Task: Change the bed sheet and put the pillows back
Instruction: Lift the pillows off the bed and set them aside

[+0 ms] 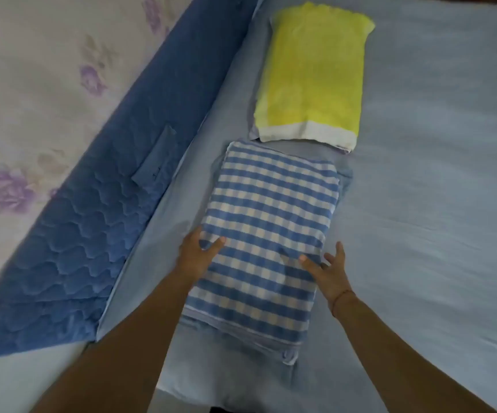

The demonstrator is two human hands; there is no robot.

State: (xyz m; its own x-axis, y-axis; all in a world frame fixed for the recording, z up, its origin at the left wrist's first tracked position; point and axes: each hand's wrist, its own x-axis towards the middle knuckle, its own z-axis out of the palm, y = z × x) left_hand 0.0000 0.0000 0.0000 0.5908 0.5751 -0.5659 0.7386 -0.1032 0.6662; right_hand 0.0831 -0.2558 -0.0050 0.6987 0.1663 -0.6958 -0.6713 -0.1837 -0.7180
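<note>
A blue-and-white checked pillow (271, 222) lies on the light blue bed sheet (435, 204), lengthwise away from me. My left hand (195, 257) grips its left edge, thumb on top and fingers tucked under the side. My right hand (329, 271) rests at its right edge with fingers spread, thumb on the checked cloth. Just beyond it lies a yellow pillow (312, 76) with a white band at its near end. The sheet looks smooth and spread over the mattress.
A blue quilted pad (92, 234) runs diagonally along the bed's left side. Left of it hangs or lies a cream cloth with purple flowers (32, 99). Open sheet stretches to the right of both pillows.
</note>
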